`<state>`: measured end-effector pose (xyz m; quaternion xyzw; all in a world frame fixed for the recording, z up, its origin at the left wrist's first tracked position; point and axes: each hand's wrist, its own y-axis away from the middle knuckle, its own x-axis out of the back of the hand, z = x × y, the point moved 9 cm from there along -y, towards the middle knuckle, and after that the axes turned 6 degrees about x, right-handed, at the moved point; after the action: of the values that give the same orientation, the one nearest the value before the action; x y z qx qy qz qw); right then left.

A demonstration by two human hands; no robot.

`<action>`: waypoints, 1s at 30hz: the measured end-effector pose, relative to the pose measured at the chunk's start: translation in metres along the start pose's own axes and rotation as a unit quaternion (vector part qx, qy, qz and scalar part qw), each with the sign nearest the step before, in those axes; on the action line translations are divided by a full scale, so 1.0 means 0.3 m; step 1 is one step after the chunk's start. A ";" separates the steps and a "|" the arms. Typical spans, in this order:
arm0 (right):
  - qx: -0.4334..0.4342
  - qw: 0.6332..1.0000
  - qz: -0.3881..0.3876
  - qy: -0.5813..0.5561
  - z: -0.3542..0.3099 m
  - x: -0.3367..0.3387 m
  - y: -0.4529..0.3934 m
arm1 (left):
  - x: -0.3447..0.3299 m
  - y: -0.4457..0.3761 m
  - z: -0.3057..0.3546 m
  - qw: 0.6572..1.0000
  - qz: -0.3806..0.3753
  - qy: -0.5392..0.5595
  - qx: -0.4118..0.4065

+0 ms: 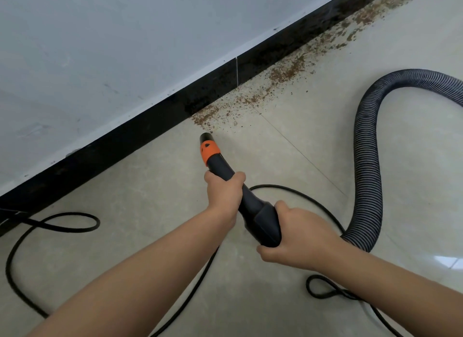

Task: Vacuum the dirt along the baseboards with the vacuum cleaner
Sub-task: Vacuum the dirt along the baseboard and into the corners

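Floor (155,183): pale glossy tile, thin grout line running diagonally.
Cord (62,222): black cable looping over the floor, left and under the arms.
Right hand (298,236): fingers clenched round the rear of the vacuum handle (253,211).
Left hand (224,191): fingers grasping the handle further forward.
Hose (368,166): ribbed, arching over open tile on the right.
Nozzle (206,137): black tip past an orange collar, just short of the dirt.
Dirt (283,73): brown crumbs strewn along the baseboard, up to the right.
Baseboard (120,141): black strip at the floor's edge, below the pale wall (100,48).

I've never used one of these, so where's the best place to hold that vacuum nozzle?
Grip the vacuum nozzle on its black tapered body, from above, as here: left hand behind the orange collar, right hand at the wide rear where the ribbed hose joins.
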<state>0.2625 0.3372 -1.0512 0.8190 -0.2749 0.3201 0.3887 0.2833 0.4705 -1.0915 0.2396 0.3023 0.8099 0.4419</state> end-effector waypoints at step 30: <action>0.087 0.994 -0.044 0.044 -0.159 -0.056 -0.166 | 0.273 -0.020 -0.002 0.990 0.131 0.048 0.004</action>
<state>0.2716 0.4065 -1.0631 0.8461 -0.1919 0.3615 0.3414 0.2458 0.5435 -1.0863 0.2394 0.2924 0.8704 0.3157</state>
